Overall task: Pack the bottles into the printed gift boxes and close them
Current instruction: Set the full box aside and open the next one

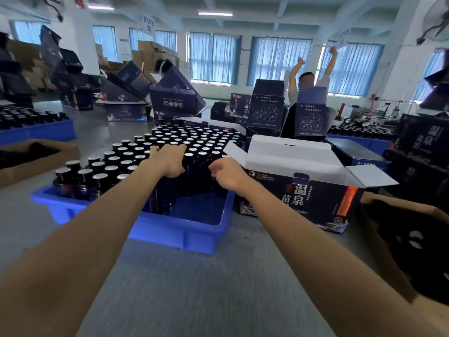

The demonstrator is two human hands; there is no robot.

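A blue plastic crate [170,229] on the grey table holds several dark bottles [114,164] with black and silver caps. My left hand [167,161] reaches into the crate and grips bottles near the middle, fingers over their caps. My right hand [224,172] is beside it at the crate's right edge, fingers curled toward the bottles; whether it holds one is hidden. Right of the crate stands a dark printed gift box [303,193] with its white-lined flaps open.
Brown cartons sit at the left [36,154] and right [401,239]. More blue crates of bottles [36,127] and stacked printed boxes [264,108] fill the far table. A person [307,79] sits opposite with raised arms.
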